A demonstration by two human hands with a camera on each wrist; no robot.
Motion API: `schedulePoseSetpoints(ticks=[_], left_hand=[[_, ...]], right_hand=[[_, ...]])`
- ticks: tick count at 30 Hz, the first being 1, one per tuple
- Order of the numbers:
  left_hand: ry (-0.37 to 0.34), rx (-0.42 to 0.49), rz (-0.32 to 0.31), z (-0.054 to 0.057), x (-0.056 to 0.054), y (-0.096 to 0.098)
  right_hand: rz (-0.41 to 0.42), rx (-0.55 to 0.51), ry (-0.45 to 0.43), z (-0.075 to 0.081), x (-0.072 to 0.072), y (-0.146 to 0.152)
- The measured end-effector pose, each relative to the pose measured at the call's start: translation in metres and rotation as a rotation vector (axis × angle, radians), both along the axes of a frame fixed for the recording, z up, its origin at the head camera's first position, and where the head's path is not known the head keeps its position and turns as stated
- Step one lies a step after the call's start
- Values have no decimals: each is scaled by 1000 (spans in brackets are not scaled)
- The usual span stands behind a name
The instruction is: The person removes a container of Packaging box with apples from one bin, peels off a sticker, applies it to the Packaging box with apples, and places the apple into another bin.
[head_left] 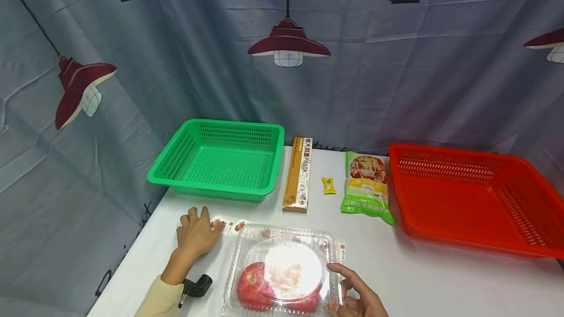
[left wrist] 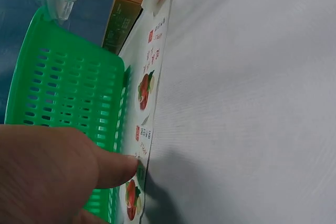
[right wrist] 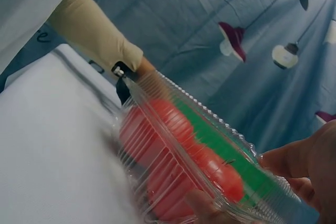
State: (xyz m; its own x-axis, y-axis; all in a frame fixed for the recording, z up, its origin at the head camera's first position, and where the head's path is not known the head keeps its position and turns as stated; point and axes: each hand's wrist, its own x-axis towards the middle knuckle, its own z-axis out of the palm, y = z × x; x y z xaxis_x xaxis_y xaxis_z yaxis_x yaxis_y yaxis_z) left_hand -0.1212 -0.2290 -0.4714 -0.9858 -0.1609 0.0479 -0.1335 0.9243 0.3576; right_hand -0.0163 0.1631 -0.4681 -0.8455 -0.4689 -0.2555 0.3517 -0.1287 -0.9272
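Observation:
My right hand (head_left: 359, 295) grips the right side of a clear plastic clamshell box (head_left: 235, 278), thumb and fingers at its edge. Through the lid, which carries a bright glare, show red apples (head_left: 253, 283); the right wrist view shows these apples (right wrist: 163, 124) through the ribbed side wall. On the white table my left hand (head_left: 198, 233) rests at the left end of a long printed strip (head_left: 231, 227) with food pictures. Its thumb touches this strip (left wrist: 144, 98) in the left wrist view. The box overlaps the strip's middle in the head view.
A green basket (head_left: 264, 192) stands behind my left hand. Right of it lie a pasta box (head_left: 297, 175), a small yellow packet (head_left: 328, 185) and a green-and-yellow food bag (head_left: 366, 185). A red basket (head_left: 462, 241) stands at the right. A grey printed curtain (head_left: 343, 92) hangs behind.

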Motion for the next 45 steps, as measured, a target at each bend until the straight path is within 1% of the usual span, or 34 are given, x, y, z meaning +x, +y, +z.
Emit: schedulePoseSetpoints(ticks=[1, 3, 7, 10, 13, 17, 20, 21, 23, 25, 27, 28, 32, 35, 37, 40, 45], left_hand=[[-14, 1, -3, -1, 0, 0], [-14, 12, -1, -2, 0, 0], [43, 48, 14, -6, -2, 2], [95, 63, 25, -7, -4, 4], [138, 62, 31, -10, -5, 6], [186, 50, 30, -13, -7, 7], [189, 55, 26, -12, -6, 5], [178, 72, 28, -10, -6, 4], [157, 124, 28, -4, -5, 1], [151, 201, 17, 6, -3, -1], [165, 274, 0, 18, -3, -3], [182, 295, -17, 24, -2, -2], [219, 380, -80, 43, -2, 3], [215, 451, -113, 54, 1, 9], [219, 491, -132, 62, 3, 14], [238, 515, -163, 74, 7, 22], [282, 513, -217, 91, 11, 36]], right_hand=[[6, -5, 11, -1, 0, 0], [14, -22, 9, -4, 1, 0], [23, -30, -6, -5, 1, 0], [22, 6, -4, -3, 2, -1], [12, 96, 26, 2, 2, -4], [-7, 285, 108, 10, 1, -9], [-45, 397, 158, 19, 0, -9], [-75, 427, 172, 22, -1, -9], [-149, 492, 204, 28, -4, -7], [-223, 542, 259, 34, -9, -5], [-282, 575, 356, 40, -14, -2], [-291, 581, 406, 43, -17, 0], [-290, 610, 580, 55, -28, 7], [-282, 626, 665, 63, -36, 8], [-275, 617, 727, 68, -42, 8], [-261, 623, 795, 76, -54, 5], [-191, 599, 892, 87, -74, -6]])
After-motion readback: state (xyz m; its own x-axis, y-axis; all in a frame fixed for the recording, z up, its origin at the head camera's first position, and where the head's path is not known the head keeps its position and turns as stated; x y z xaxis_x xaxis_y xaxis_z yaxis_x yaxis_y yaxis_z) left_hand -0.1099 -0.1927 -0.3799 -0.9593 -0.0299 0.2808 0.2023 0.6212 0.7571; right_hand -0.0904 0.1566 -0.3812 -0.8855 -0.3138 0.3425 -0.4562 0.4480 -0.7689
